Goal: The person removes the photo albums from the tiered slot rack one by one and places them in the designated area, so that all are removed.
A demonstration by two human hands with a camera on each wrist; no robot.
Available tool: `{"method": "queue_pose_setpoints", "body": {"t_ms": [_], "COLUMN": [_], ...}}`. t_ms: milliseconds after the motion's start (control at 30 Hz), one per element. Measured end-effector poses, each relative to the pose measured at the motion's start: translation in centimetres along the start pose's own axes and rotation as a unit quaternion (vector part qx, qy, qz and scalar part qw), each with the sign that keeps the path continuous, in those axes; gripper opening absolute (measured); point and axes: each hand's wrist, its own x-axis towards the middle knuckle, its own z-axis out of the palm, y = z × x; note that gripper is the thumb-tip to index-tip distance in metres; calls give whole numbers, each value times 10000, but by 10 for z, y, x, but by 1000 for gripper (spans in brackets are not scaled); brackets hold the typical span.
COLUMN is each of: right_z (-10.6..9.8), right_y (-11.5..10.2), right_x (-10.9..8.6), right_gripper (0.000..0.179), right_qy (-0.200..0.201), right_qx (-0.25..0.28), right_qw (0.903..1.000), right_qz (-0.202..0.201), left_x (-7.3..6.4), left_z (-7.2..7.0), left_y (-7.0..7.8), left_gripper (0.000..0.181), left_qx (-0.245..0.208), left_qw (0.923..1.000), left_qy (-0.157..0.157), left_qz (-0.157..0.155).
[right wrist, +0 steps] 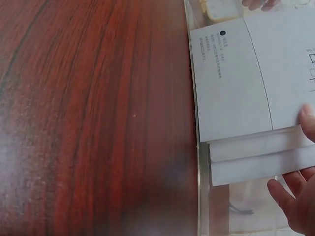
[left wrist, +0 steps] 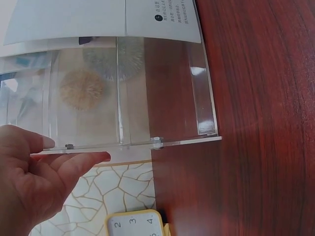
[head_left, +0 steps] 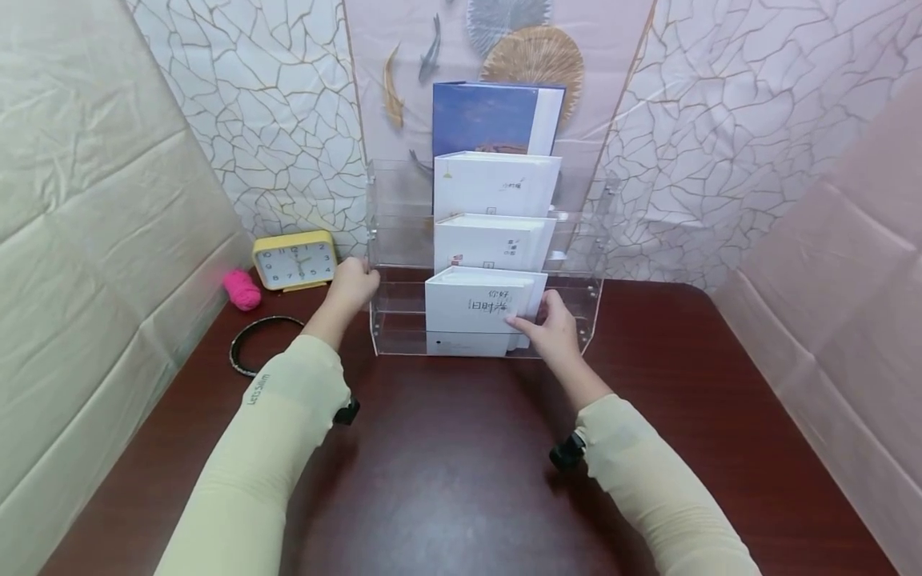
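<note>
A clear acrylic tiered rack (head_left: 398, 300) stands on the table with several books upright in its tiers. My left hand (head_left: 353, 286) holds the rack's left side panel, thumb inside and fingers outside in the left wrist view. On the lowest tier is a white book (head_left: 461, 304) with dark lettering on its cover. My right hand (head_left: 556, 330) grips that book at its right edge; its thumb (right wrist: 307, 123) lies on the cover and the other fingers reach behind. Higher up stand a white book (head_left: 479, 242), another white book (head_left: 475, 184) and a tall blue book (head_left: 483, 116).
Left of the rack are a yellow clock (head_left: 294, 260), a pink ball of yarn (head_left: 241, 290) and a dark ring (head_left: 241, 348) lying on the brown table (head_left: 446, 464). Patterned cloth (head_left: 720, 144) hangs close behind the rack, and pale panels flank the table.
</note>
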Motion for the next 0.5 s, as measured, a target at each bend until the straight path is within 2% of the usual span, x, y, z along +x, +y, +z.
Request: {"method": "queue_pose_setpoints", "body": {"t_ms": [200,367,500], "right_z": [2,6,10], "right_y": [-12,-30,-37], "right_x": [4,9,13], "right_gripper": [49,51,49], "right_qy": [15,-187,-351], "right_qx": [-94,504,836], "right_qw": [9993,9955,9914], "right_qz": [-367,-774,-945], "left_x": [-1,-2,-1], "left_z": [-3,-4,-3], "left_y": [3,5,4], "left_gripper": [31,27,24], "left_qx": [-48,-102,-118], "left_qw": [9999,9997,9996], "left_qy": [-128,-179,-204], "left_qz": [-57,-130,-125]}}
